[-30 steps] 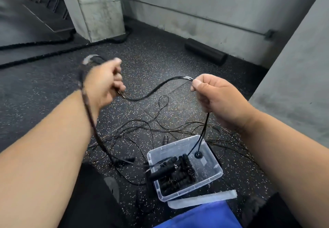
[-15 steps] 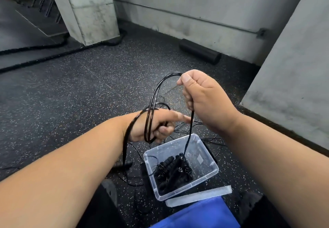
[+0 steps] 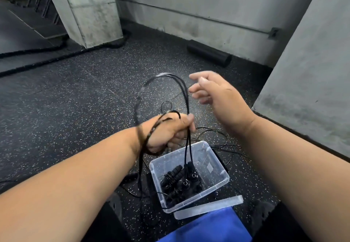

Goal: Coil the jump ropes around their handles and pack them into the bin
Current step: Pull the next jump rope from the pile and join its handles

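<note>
The left hand grips the black jump rope, whose loop arches up just left of the open, empty right hand. Two strands hang down into the clear bin on the floor, near coiled ropes.

The speckled floor carries a clear bin; loose ropes lie just behind it, its lid just before it, a black roller far beyond.
</note>
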Tool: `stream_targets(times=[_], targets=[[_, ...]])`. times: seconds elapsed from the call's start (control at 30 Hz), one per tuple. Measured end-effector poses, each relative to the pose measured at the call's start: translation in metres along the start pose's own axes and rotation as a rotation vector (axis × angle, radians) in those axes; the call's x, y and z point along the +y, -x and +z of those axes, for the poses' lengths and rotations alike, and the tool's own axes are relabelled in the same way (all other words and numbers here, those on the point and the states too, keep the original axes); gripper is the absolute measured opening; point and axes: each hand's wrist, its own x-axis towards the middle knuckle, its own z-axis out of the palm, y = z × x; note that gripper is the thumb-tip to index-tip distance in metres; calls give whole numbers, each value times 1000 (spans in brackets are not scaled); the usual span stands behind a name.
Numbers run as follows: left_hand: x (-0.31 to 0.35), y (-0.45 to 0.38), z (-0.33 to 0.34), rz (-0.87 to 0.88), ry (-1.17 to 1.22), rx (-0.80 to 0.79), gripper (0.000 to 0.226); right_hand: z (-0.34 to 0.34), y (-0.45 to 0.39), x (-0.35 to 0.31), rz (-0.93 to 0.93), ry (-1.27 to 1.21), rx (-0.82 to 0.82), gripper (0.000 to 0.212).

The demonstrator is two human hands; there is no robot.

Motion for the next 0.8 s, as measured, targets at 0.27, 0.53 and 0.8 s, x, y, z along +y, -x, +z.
stream_targets(times=[0.27,0.53,0.8], targets=[[42,14,-22,97,559,143,34,15,34,83,344,64,-862,49],[54,38,-24,161,803,147,32,52,58,103,445,-42,-530,18],[59,60,-33,297,973,123,43,57,68,99,444,-50,-461,28]])
